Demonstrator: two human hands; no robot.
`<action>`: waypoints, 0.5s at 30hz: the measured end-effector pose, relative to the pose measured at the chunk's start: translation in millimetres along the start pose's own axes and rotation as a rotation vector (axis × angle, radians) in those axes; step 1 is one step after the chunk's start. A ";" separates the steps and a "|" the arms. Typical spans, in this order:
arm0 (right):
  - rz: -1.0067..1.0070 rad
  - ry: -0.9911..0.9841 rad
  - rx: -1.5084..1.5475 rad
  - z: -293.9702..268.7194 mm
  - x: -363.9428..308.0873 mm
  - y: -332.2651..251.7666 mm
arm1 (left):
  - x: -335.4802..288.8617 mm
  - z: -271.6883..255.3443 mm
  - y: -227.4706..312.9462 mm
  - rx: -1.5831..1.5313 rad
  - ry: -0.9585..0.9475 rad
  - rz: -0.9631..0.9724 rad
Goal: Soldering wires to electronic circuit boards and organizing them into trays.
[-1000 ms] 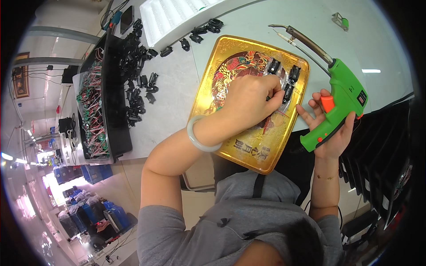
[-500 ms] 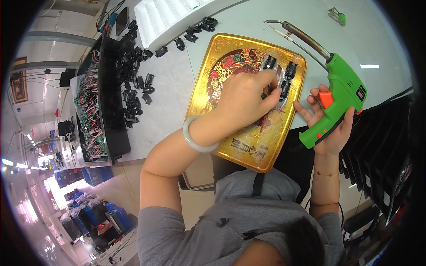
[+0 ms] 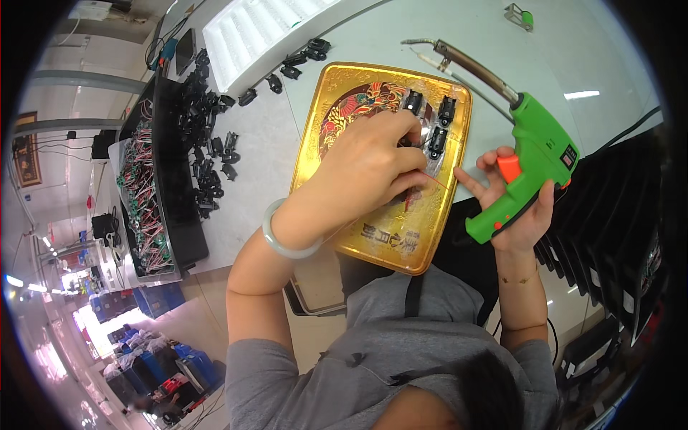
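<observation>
A smooth, pale counter (image 3: 265, 147) is stretching away, with a rigid black bin (image 3: 175, 172) standing at left and a ribbed, matte foam tray (image 3: 287, 41) lying at far left. The embossed, glossy gold tin (image 3: 344, 77), round-cornered, is lying nearer, overhanging the counter's near edge. The right hand (image 3: 529, 221) is grasping a green plastic soldering gun (image 3: 545, 140), its slim metal tip pointing far left. The left hand (image 3: 373, 161) is bending its fingers over the tin; I cannot tell what it is pinching. It seems to be positioning a small part; the next move looks to be calling for steadiness. Ridged black housings (image 3: 437, 142) are sitting on the tin's right, beside a thin red wire (image 3: 436, 181).
</observation>
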State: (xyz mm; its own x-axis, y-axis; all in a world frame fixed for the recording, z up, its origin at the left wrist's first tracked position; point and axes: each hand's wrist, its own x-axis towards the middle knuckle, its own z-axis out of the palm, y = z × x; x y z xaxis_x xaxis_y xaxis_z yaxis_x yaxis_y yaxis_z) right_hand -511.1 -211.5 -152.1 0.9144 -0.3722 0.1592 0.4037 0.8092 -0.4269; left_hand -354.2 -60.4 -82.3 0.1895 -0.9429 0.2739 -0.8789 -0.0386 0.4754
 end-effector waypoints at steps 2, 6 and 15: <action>-0.009 0.013 -0.054 1.7 -4.9 -0.5 | -3.6 1.8 1.3 -0.025 0.039 0.005; -0.069 -0.028 -0.097 2.2 1.5 0.5 | -6.4 6.5 0.7 -0.057 0.098 -0.018; -0.004 -0.012 -0.024 0.4 -22.9 19.2 | -16.9 0.1 -8.6 -0.421 -0.055 -0.181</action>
State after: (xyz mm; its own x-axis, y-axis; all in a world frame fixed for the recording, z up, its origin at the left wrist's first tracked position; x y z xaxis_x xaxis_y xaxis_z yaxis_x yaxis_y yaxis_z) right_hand -524.2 -187.3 -163.6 0.9130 -0.3699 0.1721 0.4070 0.7965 -0.4471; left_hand -349.8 -44.1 -91.1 0.2903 -0.9499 0.1163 -0.5778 -0.0771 0.8126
